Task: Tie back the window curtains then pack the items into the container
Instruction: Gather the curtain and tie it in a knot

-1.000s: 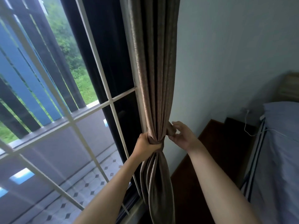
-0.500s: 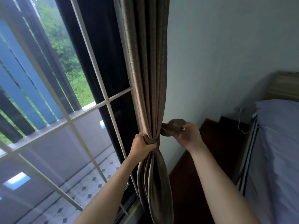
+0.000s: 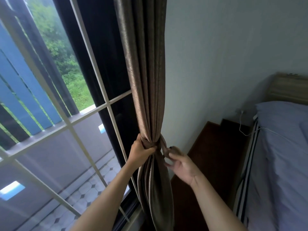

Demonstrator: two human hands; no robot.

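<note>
A brown curtain [image 3: 146, 80] hangs gathered at the window's right edge, beside the wall. A matching fabric tie-back [image 3: 150, 145] is wrapped round the bunched folds at its waist. My left hand [image 3: 141, 150] grips the gathered curtain and the band from the left. My right hand [image 3: 180, 162] is just right of the curtain, its fingers curled and pinching the loose end of the tie-back [image 3: 164, 147]. That hand is blurred. No container or items for packing are in view.
A window with white bars [image 3: 66, 124] fills the left, with a blue fence and greenery outside. A pale wall stands right of the curtain. A dark wooden nightstand [image 3: 216, 147] sits below, and a bed with a grey sheet [image 3: 283, 155] and white cable lies at right.
My right hand has brought the tie-back's end down from where it was held out to the right, now close against the curtain. The left hand keeps its grip.
</note>
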